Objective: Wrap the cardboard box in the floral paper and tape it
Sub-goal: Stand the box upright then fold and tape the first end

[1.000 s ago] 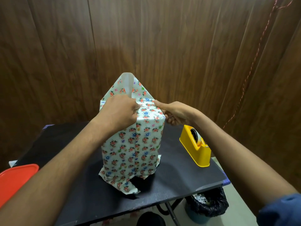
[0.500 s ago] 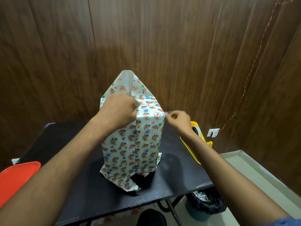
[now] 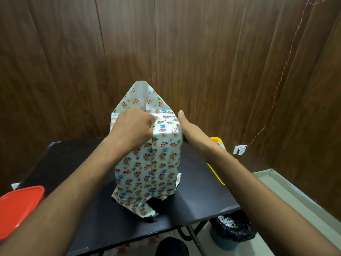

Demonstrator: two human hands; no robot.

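The box wrapped in floral paper (image 3: 147,163) stands upright on the black table (image 3: 73,163). Its top flap is folded to a point at the back, and loose paper splays out at the bottom. A translucent tape strip (image 3: 141,95) runs from the flap's tip down into my left hand (image 3: 134,128), which is curled on the box's top front edge and pinches the strip's lower end. My right hand (image 3: 188,130) lies flat against the box's upper right side with the thumb straight up; its fingers are hidden behind the box.
A yellow tape dispenser (image 3: 215,140) sits on the table's right side, mostly behind my right forearm. A red lid (image 3: 20,202) lies at the left edge. A lined bin (image 3: 232,230) stands under the table's right corner. Wooden walls close in behind.
My right hand moved off the box's top corner toward the dispenser, then came back and now presses the box's right side. My left hand stayed at the top.
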